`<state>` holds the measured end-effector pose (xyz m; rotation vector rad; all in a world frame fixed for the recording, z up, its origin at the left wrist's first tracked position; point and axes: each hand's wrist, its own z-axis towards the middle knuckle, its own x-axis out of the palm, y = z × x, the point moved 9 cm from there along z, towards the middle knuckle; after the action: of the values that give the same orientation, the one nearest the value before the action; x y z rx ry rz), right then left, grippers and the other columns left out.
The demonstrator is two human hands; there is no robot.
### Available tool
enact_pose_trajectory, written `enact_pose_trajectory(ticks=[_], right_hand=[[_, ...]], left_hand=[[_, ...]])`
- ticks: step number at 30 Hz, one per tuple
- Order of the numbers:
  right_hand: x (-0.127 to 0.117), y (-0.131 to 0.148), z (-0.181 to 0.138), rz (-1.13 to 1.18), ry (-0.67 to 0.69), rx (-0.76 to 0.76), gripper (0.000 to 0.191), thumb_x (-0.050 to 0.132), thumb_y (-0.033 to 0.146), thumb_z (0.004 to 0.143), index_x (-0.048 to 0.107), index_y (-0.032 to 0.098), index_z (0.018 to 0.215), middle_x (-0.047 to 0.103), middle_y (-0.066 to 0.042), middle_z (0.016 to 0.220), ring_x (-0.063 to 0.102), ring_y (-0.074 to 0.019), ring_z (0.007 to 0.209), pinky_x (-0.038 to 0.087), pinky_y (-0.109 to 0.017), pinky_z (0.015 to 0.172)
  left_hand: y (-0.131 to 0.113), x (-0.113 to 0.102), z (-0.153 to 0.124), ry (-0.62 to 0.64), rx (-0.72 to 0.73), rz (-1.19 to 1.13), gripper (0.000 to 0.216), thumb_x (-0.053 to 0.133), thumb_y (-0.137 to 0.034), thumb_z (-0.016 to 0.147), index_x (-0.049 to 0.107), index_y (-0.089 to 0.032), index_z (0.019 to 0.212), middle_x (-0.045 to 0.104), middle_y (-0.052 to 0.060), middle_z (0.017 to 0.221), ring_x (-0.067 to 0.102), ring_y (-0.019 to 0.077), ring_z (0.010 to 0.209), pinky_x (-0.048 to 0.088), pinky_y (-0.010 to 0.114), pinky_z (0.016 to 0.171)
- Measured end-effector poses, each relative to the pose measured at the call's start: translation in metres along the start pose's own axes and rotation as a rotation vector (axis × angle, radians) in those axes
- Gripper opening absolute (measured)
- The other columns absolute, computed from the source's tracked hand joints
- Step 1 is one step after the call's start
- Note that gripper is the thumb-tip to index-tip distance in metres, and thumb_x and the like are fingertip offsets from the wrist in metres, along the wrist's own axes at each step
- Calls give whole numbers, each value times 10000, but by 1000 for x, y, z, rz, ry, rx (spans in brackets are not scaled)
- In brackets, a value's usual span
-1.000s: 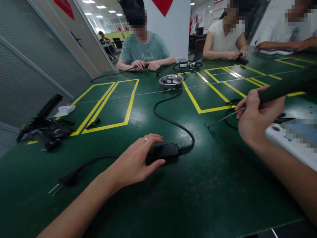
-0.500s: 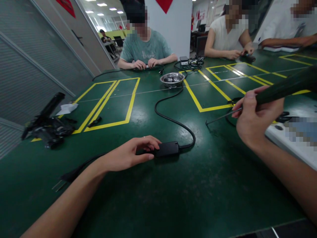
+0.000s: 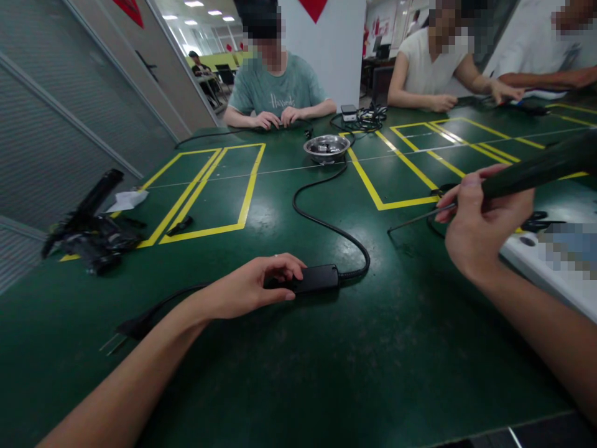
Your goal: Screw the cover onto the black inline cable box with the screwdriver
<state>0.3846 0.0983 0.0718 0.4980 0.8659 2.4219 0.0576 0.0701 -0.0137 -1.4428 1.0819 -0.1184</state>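
While the black box (image 3: 319, 279) lies inward from the near edge of the bench (image 3: 326, 373), it is probably light, hard and smooth, best gripped along its sides. The left hand (image 3: 247, 285), spread wider a second ago, now narrows around its left end; the right hand (image 3: 482, 230) holds a dark-handled tool (image 3: 527, 174).

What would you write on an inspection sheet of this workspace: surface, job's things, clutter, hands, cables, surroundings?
Surface: green table, yellow tape marks.
Job's things: black adapter on the table; thin-shafted tool.
Clutter: black pile and paper at left; bowl of small parts; white device at right.
Hands: left hand at the adapter's left end, grip unclear; right hand holds the tool.
Cables: cord curves from adapter toward bowl; plug unconnected; tangle behind.
Surroundings: people seated across.
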Motion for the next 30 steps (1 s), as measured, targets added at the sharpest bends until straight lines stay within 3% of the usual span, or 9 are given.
enact_pose_trajectory(ticks=[5,9,14,20,25,30], right_hand=[[-4,1,4,81,-52,56,157,563,267,857,441,205,933,517,101,587,529,-82,396,383,-183,286],[1,-8,4,180,-34,204,153,577,300,847,457,212,887,517,99,520,519,-101,378,408,-206,317],[29,-20,-28,383,178,571,211,589,395,873,518,197,891,643,30,598,578,-124,408,489,-251,412],[61,-10,-90,581,464,926,199,595,393,895,586,194,888,717,-30,808,695,-142,657,586,-293,647],[67,-5,-108,622,546,993,192,596,388,897,614,196,899,712,-38,861,706,-165,740,591,-329,719],[66,-9,-105,615,518,996,204,596,388,897,599,185,896,711,-46,864,707,-169,739,587,-336,725]], left_hand=[[5,-1,1,-17,-11,-29,180,658,-271,858,599,-221,1021,544,19,1289,566,198,1100,460,383,973],[6,1,2,-60,-4,-33,205,662,-279,854,604,-228,1044,548,20,1297,566,198,1105,454,384,990],[2,2,4,-97,30,-26,209,628,-264,867,591,-220,1068,555,38,1297,555,206,1122,441,387,1008],[1,2,5,-76,35,-132,158,506,-215,913,596,-207,1043,576,38,1262,563,201,1117,446,381,993],[3,1,7,-69,21,-142,156,483,-227,928,609,-202,1016,588,33,1249,558,208,1127,439,384,1000],[4,-2,8,-88,36,-116,197,441,-252,957,622,-202,1018,604,34,1236,556,209,1145,413,387,1039]])
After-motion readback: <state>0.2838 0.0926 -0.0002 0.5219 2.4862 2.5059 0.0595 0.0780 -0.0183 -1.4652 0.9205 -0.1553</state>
